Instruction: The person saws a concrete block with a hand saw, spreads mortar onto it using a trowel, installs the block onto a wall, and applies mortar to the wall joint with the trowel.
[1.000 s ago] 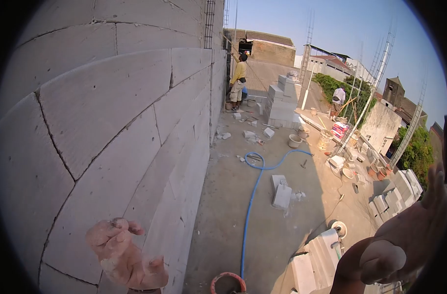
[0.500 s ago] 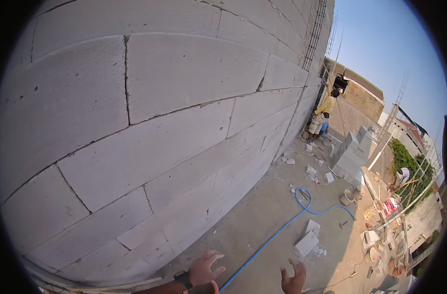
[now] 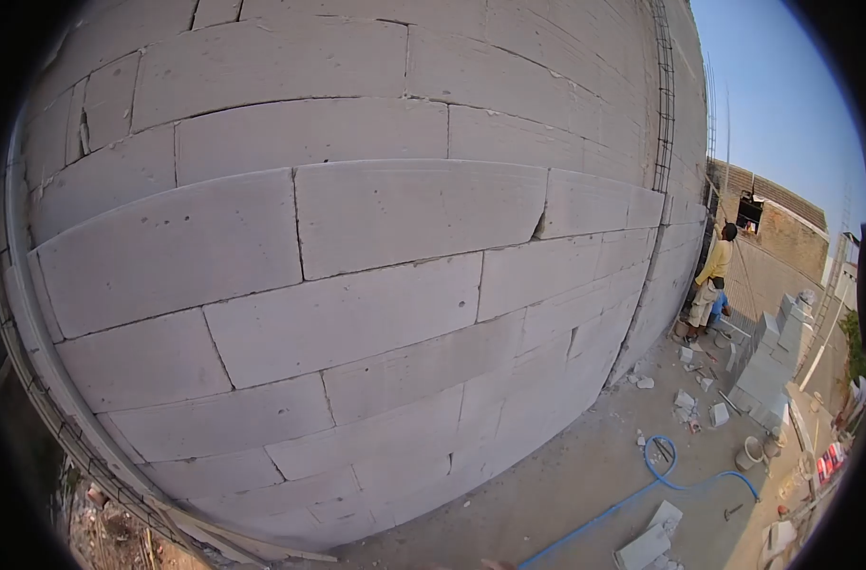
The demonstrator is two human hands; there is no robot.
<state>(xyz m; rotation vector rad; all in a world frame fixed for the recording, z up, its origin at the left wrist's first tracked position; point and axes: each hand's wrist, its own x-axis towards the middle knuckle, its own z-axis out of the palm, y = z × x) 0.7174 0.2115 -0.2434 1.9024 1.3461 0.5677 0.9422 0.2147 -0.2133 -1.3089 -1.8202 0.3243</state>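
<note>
A wall of large pale grey blocks [image 3: 376, 214] fills most of the view, with dark thin joints between its courses. At the bottom edge shows only a blurred sliver of my left hand [image 3: 498, 565], by its place; its fingers are too little in view to tell open from closed. Close to it, a blue hose [image 3: 585, 525] runs across the concrete floor and loops farther off. My right hand is out of view. Broken block pieces [image 3: 647, 549] lie near the hose.
A person in a yellow top [image 3: 714, 261] stands at the wall's far end, beside another in blue. Stacked blocks [image 3: 763, 375], a bucket [image 3: 748, 454] and rubble [image 3: 685, 404] are on the right. A rebar cage [image 3: 663, 104] stands against the wall; a long rail [image 3: 58, 389] edges the left.
My view has swung left and up, so the wall fills more of it and the floor sits lower right. Both hands, spread above the floor before, have dropped almost wholly out of sight.
</note>
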